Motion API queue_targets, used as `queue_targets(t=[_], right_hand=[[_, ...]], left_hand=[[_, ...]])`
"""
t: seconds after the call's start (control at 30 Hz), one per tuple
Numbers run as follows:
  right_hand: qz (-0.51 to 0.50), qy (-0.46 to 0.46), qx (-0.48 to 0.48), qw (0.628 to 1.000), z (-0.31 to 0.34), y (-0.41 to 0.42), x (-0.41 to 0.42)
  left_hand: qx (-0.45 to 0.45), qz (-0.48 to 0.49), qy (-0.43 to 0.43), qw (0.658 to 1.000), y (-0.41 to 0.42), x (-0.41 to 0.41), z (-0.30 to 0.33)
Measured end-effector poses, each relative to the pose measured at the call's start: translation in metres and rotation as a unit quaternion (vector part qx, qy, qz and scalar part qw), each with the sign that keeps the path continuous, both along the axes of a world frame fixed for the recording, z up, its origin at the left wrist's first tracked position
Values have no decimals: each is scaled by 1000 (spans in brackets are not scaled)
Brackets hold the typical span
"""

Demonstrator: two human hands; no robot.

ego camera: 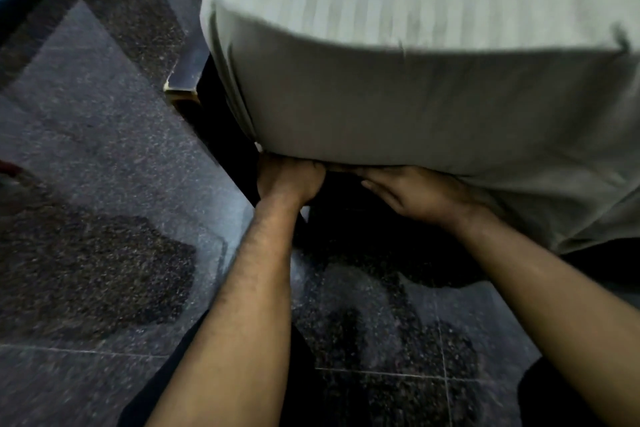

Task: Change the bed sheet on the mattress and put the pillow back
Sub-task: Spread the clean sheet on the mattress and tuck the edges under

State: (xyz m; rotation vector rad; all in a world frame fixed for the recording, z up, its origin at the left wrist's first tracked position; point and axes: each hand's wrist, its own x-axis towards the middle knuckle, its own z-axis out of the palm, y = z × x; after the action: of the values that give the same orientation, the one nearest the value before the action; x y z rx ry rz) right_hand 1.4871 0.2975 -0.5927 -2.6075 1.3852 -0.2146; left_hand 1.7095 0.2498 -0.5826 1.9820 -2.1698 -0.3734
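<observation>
The mattress (398, 10) fills the upper right, covered by a pale grey-white striped bed sheet (415, 104) that wraps over its near corner. My left hand (289, 178) is under the corner's bottom edge, fingers curled up against the underside and hidden there. Just to its right, my right hand (415, 196) lies flat along the lower edge, fingers pushed under the sheet's hem. A loose fold of sheet (571, 211) hangs down at the right. No pillow is in sight.
A dark bed frame (221, 125) with a pale-edged corner (181, 88) juts out left of the mattress. Dark speckled stone floor tiles (104, 184) spread below and to the left. My dark trouser legs show at the bottom.
</observation>
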Motion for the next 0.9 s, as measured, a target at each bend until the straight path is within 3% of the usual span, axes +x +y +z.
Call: queue_targets(t=[0.13, 0.27, 0.43, 0.53, 0.83, 0.9], right_hand=[[-62, 20, -126, 990, -4, 27, 9], [-190, 66, -58, 978, -5, 62, 37], [-277, 121, 55, 952, 9, 35, 5], [-297, 66, 137, 943, 20, 13, -12], [-331, 39, 65, 941, 14, 10, -17], [-345, 33, 50, 937, 11, 12, -12]], left_hand=[[2, -16, 22, 1000, 1, 2, -1], [25, 1, 47, 999, -6, 8, -11], [8, -10, 57, 998, -1, 6, -9], [-34, -44, 58, 997, 2, 8, -5], [7, -92, 68, 993, 4, 14, 10], [43, -85, 32, 995, 11, 13, 12]])
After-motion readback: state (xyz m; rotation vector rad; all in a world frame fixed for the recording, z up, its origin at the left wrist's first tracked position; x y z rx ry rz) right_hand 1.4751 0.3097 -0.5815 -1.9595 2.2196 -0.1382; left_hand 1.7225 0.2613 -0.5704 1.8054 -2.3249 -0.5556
